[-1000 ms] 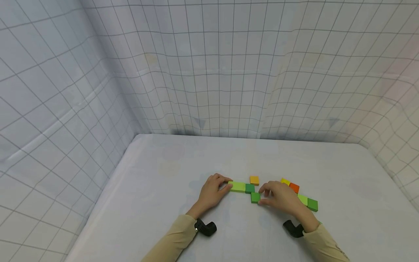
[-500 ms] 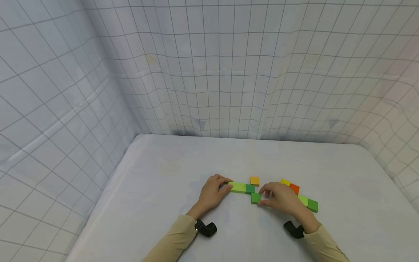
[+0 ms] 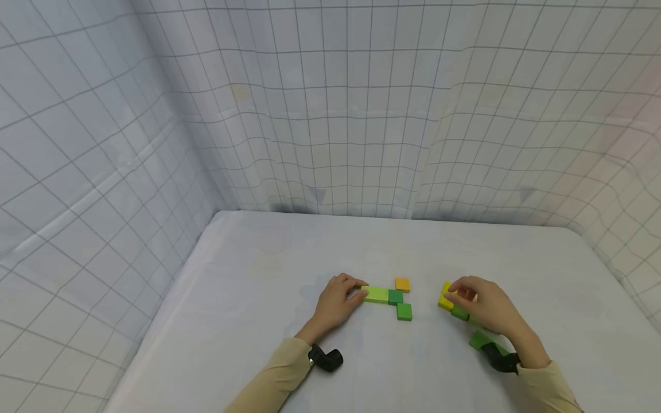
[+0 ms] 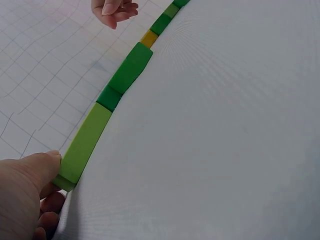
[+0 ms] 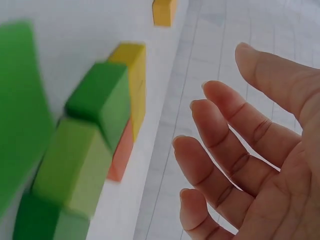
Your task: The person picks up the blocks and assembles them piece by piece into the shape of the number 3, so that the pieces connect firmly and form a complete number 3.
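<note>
**Careful with that reach on the right**

Got the lime block (image 3: 375, 294) pinched at its left end by the left hand (image 3: 335, 301), thumb and index together on it. Butted up against its other end, the dark green block (image 3: 395, 296), plus the green square (image 3: 404, 311) on the near side and the orange block (image 3: 402, 284) just beyond.

Over on the right, seeing the right hand (image 3: 488, 304) with thumb and fingers apart, nothing between them, just beside the yellow block (image 3: 445, 303).

Could easily go wrong there imo. Might knock the yellow block into the mid-green block (image 3: 459, 313) or the red-orange block (image 5: 120, 152), both packed tight beside it, by coming in with spread fingers. Might also bump the long green block (image 3: 480, 339) by dropping the wrist camera (image 3: 500, 358) any lower. On the left, might shove the dark green block out of line by leaning on the lime block.

Compared with half a second ago: no longer finding the right hand by the green square, now across at the yellow block. Same spot for the left hand.
</note>
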### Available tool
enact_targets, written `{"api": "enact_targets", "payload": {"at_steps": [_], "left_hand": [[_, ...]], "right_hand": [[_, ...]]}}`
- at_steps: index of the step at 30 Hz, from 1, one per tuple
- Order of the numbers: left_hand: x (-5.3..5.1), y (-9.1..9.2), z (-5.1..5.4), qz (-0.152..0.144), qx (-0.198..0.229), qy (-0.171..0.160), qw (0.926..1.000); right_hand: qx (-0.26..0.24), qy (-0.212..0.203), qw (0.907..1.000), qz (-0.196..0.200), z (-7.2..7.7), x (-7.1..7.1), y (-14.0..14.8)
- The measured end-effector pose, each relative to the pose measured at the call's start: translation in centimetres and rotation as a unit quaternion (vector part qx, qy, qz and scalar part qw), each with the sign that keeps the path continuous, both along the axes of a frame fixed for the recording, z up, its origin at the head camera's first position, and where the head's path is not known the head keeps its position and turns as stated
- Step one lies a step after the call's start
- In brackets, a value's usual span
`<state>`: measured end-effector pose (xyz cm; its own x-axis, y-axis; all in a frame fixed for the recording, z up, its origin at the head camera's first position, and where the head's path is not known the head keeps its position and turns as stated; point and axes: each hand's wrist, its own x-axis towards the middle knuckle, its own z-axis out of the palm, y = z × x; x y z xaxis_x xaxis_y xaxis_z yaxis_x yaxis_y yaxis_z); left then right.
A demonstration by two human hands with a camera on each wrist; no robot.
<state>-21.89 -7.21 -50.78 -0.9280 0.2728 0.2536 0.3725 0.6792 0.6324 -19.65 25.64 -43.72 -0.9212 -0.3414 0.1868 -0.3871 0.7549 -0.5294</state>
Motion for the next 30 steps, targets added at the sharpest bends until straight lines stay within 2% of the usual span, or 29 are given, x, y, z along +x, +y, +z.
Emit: {"api": "enact_targets", "payload": {"at_steps": [6, 16, 30], "left_hand": [[-0.2, -0.1, -0.2, 0.004, -0.004, 0.004, 1.0], [-0.4, -0.1, -0.2, 0.004, -0.003, 0.005, 1.0], [-0.2, 0.0, -0.1, -0.003, 0.001, 0.011, 0.9999]], "right_hand": [[0.01, -0.007, 0.9997, -0.022, 0.0, 0.2, 2.2], [0.029, -0.1, 0.9942, -0.026, -0.4, 0.0, 3.0], [0.054, -0.109, 0.992, -0.036, -0.8, 0.5, 2.8]]}}
